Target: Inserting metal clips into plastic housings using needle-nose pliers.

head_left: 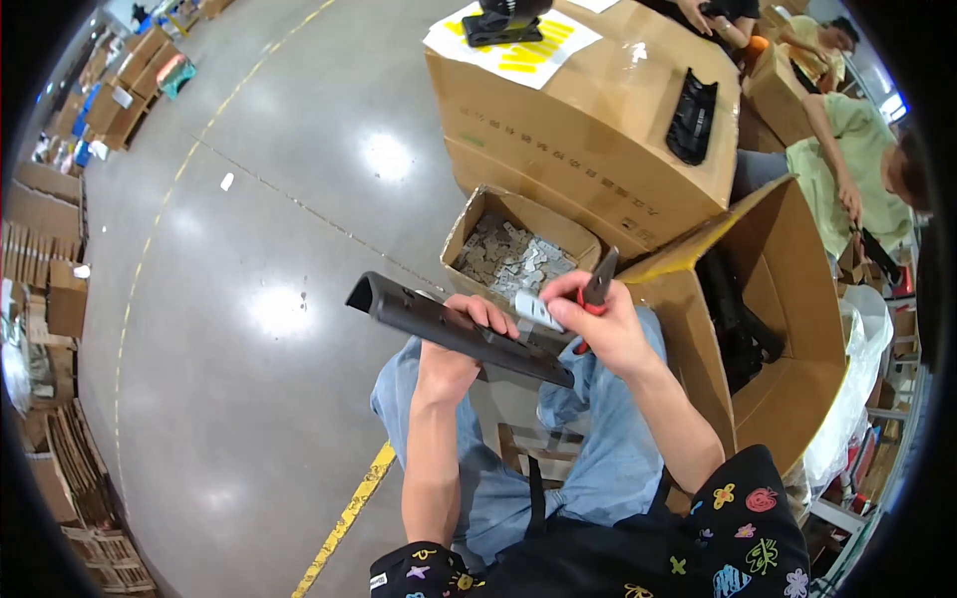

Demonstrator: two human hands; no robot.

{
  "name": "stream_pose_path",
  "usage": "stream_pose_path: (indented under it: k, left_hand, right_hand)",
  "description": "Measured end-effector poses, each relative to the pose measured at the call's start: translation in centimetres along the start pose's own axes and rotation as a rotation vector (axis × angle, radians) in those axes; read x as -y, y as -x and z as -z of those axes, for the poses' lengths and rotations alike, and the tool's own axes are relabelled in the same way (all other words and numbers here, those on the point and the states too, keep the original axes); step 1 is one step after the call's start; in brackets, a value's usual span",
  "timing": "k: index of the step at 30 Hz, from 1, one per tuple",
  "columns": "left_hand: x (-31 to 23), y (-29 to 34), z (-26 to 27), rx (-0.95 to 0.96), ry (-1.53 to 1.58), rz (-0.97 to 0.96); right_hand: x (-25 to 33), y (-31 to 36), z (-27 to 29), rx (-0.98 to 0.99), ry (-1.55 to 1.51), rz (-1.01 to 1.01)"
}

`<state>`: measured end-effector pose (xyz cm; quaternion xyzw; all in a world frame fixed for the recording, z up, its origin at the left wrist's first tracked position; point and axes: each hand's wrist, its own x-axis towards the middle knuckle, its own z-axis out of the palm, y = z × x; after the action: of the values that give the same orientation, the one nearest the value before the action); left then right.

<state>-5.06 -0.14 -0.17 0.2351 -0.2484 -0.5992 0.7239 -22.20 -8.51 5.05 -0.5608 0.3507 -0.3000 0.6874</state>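
A long black channel-shaped part (414,311) lies slanted above my lap, its open end toward the upper left. My left hand (451,364) is closed around its middle from below, fingers over the upper edge. Just right of it, my right hand (620,334) pinches a small silvery metal plate (535,310) with slots between thumb and finger. The same hand also keeps a pair of pliers (599,278) with red handles in its palm, dark jaws pointing up. The plate is close to the black part; whether they touch I cannot tell.
A small carton (461,231) full of loose metal plates (513,255) stands ahead of my knees. Behind it, a large carton (558,135) bears another black part (692,118). To the right, an open carton (795,329) holds black parts. A co-worker (847,149) sits at the far right.
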Motion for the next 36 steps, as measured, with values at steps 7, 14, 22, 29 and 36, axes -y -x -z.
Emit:
stream_pose_path:
  k: [7,14,22,29,36]
  left_hand:
    - [2.6,2.9,-5.6,0.475,0.066,0.117]
    - [2.2,6.3,-10.0,0.466,-0.360,-0.049]
    - [2.6,8.9,-12.0,-0.223,-0.184,-0.020]
    - [3.0,10.2,-12.6,-0.624,-0.506,-0.046]
    - [2.7,10.9,-15.2,-0.634,-0.769,-0.341]
  right_hand:
    - [5.3,9.6,1.8,0.199,0.109,0.037]
    - [6.5,14.8,1.7,0.069,0.240,-0.102]
    - [3.9,17.9,3.1,-0.142,0.209,0.195]
    - [3.1,22.8,2.8,0.243,-0.650,-0.136]
    - [1.3,23.8,0.1,0.408,-0.527,-0.230]
